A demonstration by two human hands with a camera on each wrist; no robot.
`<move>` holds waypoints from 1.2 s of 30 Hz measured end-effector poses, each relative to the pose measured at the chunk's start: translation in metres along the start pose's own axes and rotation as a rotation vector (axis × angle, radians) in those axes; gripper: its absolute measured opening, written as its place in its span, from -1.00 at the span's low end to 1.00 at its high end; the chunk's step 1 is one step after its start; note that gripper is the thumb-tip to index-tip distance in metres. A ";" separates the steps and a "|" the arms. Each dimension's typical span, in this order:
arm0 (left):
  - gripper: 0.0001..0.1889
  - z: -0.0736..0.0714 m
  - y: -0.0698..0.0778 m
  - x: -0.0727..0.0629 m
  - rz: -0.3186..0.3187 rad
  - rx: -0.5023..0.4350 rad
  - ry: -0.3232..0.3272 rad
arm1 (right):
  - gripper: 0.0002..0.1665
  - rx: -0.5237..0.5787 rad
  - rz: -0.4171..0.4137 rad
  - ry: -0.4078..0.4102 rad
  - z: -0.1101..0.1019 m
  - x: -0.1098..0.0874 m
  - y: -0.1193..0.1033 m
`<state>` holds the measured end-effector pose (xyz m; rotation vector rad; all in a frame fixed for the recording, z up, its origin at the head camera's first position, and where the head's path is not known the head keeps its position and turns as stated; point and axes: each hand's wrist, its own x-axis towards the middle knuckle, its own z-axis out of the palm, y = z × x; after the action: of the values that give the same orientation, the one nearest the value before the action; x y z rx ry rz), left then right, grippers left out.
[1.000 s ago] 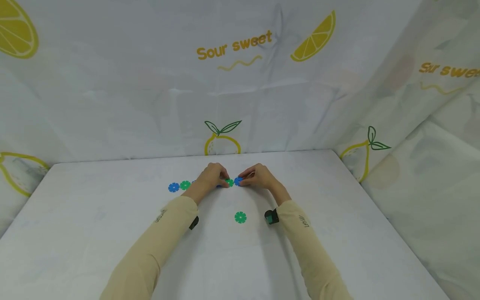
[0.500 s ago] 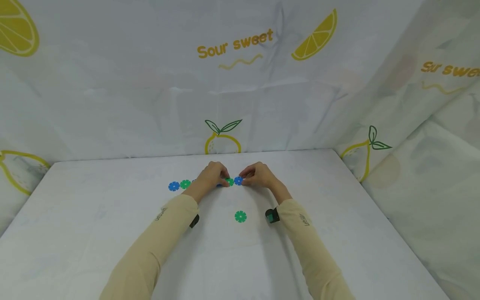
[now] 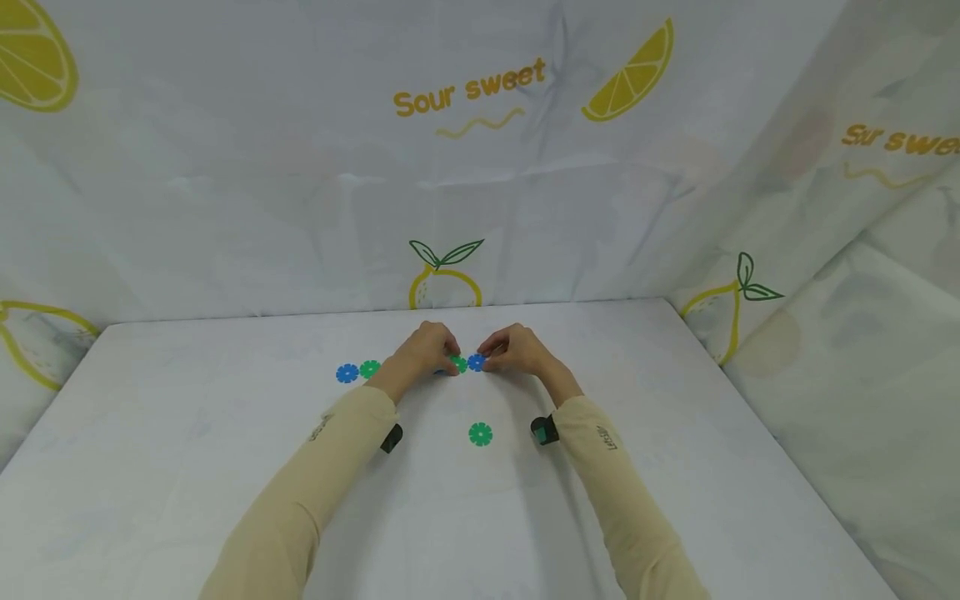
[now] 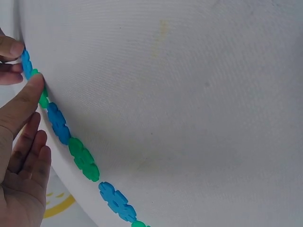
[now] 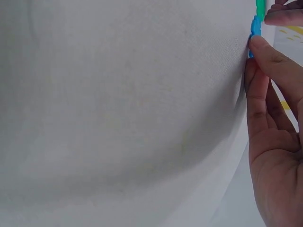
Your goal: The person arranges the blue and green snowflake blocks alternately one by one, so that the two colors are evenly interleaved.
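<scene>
My left hand (image 3: pixel 418 357) pinches a green notched snowflake disc (image 3: pixel 461 365) between thumb and fingers, at the right part of a row on the table. Just right of it, my right hand (image 3: pixel 521 352) pinches a blue snowflake disc (image 3: pixel 476 362) by its right edge. The two discs lie edge to edge; whether they interlock I cannot tell. In the left wrist view the row curves on with a blue disc (image 4: pixel 58 124), a green disc (image 4: pixel 84 159) and another blue disc (image 4: pixel 117 202). My left hand and wrist hide the row's middle from the head view.
One loose green disc (image 3: pixel 481 434) lies nearer to me, between my forearms. At the row's left end are a blue disc (image 3: pixel 347 373) and a green disc (image 3: pixel 370 369). A lemon-print curtain (image 3: pixel 480 200) hangs behind the white table (image 3: pixel 187 467).
Both hands stay almost in place, holding the same discs. The right fingertips have shifted slightly right on the blue disc, so more of it shows.
</scene>
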<state>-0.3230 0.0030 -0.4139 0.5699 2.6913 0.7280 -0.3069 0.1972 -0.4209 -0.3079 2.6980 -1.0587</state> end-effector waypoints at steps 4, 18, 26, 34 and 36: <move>-0.68 0.001 0.000 0.001 0.019 -0.014 0.011 | -0.71 0.005 -0.035 0.006 -0.001 -0.002 0.002; -0.71 0.016 0.011 0.003 0.102 -0.046 0.097 | -0.66 0.120 -0.250 0.001 -0.011 -0.038 -0.001; -0.70 0.022 0.013 0.005 0.085 -0.026 0.129 | -0.61 0.250 -0.285 -0.080 -0.008 -0.068 -0.010; -0.71 0.024 0.013 0.007 0.061 -0.031 0.108 | -0.50 0.343 -0.262 -0.135 0.004 -0.093 -0.003; -0.72 0.024 0.015 0.007 0.059 -0.035 0.105 | -0.51 0.354 -0.265 -0.146 0.008 -0.098 0.000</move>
<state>-0.3156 0.0277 -0.4273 0.6208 2.7619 0.8418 -0.2109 0.2192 -0.4133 -0.6599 2.3292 -1.4947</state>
